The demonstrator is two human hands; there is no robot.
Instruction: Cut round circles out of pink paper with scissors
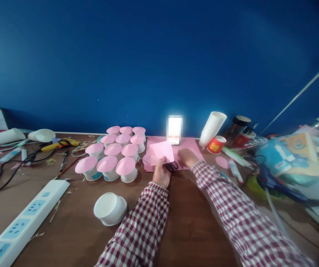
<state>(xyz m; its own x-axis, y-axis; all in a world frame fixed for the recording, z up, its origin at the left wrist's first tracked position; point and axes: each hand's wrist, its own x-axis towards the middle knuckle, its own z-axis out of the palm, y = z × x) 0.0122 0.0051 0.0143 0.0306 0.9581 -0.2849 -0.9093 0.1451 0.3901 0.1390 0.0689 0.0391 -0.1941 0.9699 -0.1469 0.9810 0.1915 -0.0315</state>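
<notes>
My left hand [161, 175] pinches a square-cornered piece of pink paper [160, 152] by its lower edge, thumb on top. Black-handled scissors [172, 167] lie just right of that hand. Beyond them, larger pink sheets [194, 144] are spread on the table, and a bright, blurred-out phone-like screen [174, 129] stands at their back. My right hand [187, 158] is over the right part of the sheets, smeared by motion, its fingers unclear. To the left, several upturned white paper cups [108, 174] stand in rows, each topped with a pink paper disc [126, 165].
Two short white tubs [110, 208] sit near my left forearm. A power strip [34, 213] and a yellow glue gun [62, 144] lie left. On the right are stacked white cups [213, 128], a red cup [216, 144], a pink disc [222, 162], a blue glue gun [278, 185] and plastic packets [301, 154].
</notes>
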